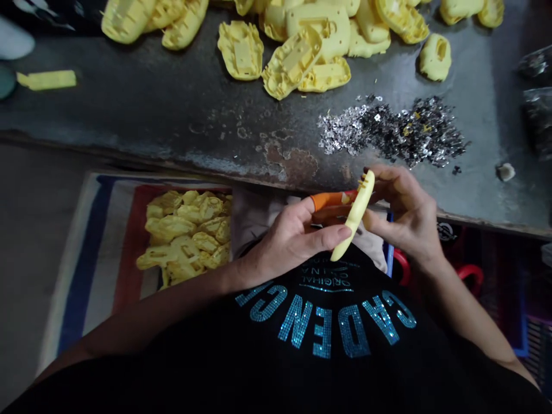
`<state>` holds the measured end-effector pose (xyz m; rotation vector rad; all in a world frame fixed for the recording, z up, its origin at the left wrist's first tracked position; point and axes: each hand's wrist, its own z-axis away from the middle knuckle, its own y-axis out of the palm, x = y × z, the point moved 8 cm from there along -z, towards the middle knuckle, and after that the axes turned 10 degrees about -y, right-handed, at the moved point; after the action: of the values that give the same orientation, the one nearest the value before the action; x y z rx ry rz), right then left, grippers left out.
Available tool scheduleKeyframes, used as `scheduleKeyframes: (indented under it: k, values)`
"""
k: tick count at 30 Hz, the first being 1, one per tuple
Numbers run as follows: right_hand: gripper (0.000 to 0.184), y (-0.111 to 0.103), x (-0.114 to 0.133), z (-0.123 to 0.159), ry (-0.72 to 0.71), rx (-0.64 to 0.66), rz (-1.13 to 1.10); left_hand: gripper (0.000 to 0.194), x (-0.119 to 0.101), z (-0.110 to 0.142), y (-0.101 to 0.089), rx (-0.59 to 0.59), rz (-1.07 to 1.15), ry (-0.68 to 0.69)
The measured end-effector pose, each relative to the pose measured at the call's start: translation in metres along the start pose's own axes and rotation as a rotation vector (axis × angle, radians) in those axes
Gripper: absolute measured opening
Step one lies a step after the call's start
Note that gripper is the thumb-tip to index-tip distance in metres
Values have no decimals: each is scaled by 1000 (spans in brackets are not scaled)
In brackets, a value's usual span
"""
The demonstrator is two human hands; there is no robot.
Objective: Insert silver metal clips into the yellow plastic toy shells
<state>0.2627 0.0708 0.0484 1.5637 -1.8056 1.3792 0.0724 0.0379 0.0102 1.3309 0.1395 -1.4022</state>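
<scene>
My left hand and my right hand together hold a long, narrow yellow plastic moulded part upright in front of my chest. My left thumb presses on its lower half, while the fingers of my right hand pinch its upper end. An orange piece sticks out from my left hand and touches the part. It may be a tool handle or a finger cover; I cannot tell which. Below my left forearm, a heap of similar yellow parts lies on a red-and-white striped cloth.
Beyond my hands is a worn, rust-stained metal table. It holds many hollow yellow moulded shells and a pile of silver and dark metal scraps. Dark bags lie at the right, and red handles show below.
</scene>
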Motion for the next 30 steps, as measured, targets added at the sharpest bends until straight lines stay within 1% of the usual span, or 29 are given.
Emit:
scheduleKeyframes:
  k: [4,6,9,12,13,15,16,17,18,19,20,21,23,25,27,30]
  values:
    - [60,-1,1,19,-59,-145,49,54,2,2,-5,-68,-117,-48]
    - [60,-3,1,28,-63,-200,95,50,4,0,-7,-88,-185,-85]
    - [57,-6,2,41,-29,-254,187,41,6,-8,-6,-74,-264,-108]
    - [57,-13,4,50,-10,-274,238,34,10,-20,1,-15,-224,-166]
    - [58,-16,4,50,-10,-264,230,33,11,-24,3,3,-178,-191]
    - [61,-23,-2,48,6,-195,175,35,10,-30,5,29,-42,-217]
    - [61,-28,-7,45,14,-157,158,39,8,-32,4,36,31,-212]
    - [56,-35,-12,41,14,-134,175,45,4,-33,2,42,96,-199]
    - [47,-43,-17,36,9,-123,238,50,0,-34,-1,43,146,-181]
    - [34,-52,-23,30,-2,-130,350,55,-4,-34,-6,32,179,-158]
    - [20,-59,-28,24,-12,-136,489,59,-8,-33,-13,7,195,-131]
    - [11,-63,-33,18,-15,-130,625,61,-13,-32,-20,-32,200,-99]
    - [7,-62,-46,7,-3,-72,817,62,-20,-28,-36,-116,201,-42]
    - [8,-57,-56,-1,7,-3,899,60,-24,-24,-47,-191,199,-25]
    - [7,-56,-60,-6,2,36,934,57,-25,-20,-53,-232,188,-55]
    - [8,-61,-56,-15,-20,24,965,55,-25,-18,-56,-238,194,-63]
